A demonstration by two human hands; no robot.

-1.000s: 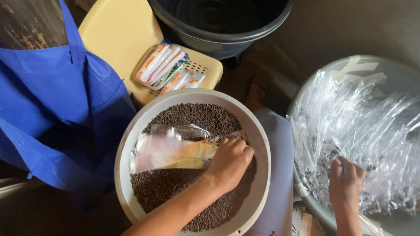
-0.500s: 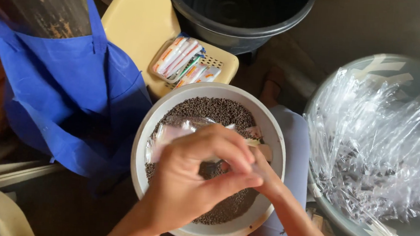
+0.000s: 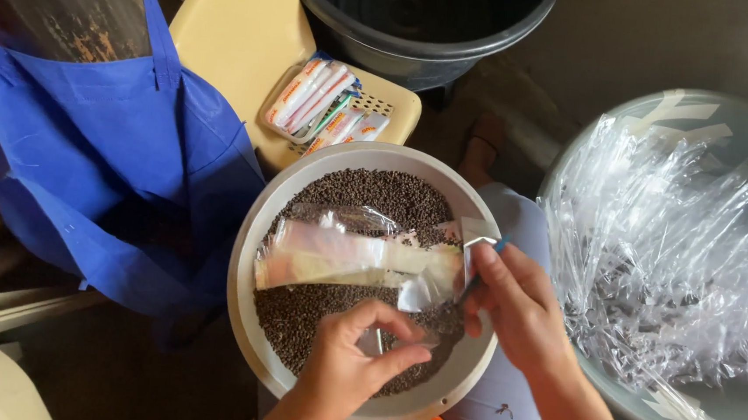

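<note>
Clear plastic: a small empty packet point(image 3: 383, 338) is pinched between thumb and fingers of the left hand point(image 3: 354, 371), low over the dark peppercorns point(image 3: 375, 197) in the white bowl point(image 3: 248, 315). The right hand point(image 3: 517, 303) grips a small metal scoop point(image 3: 476, 257) just right of it. Judging by this, the packet is being opened for filling; next its mouth must gape under the scoop. It looks thin, crinkly, glossy.

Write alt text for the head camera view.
Two bare hands work over a white bowl of small dark pellets: the right hand holds a clear plastic bag, the left hand pinches near its mouth.
</note>
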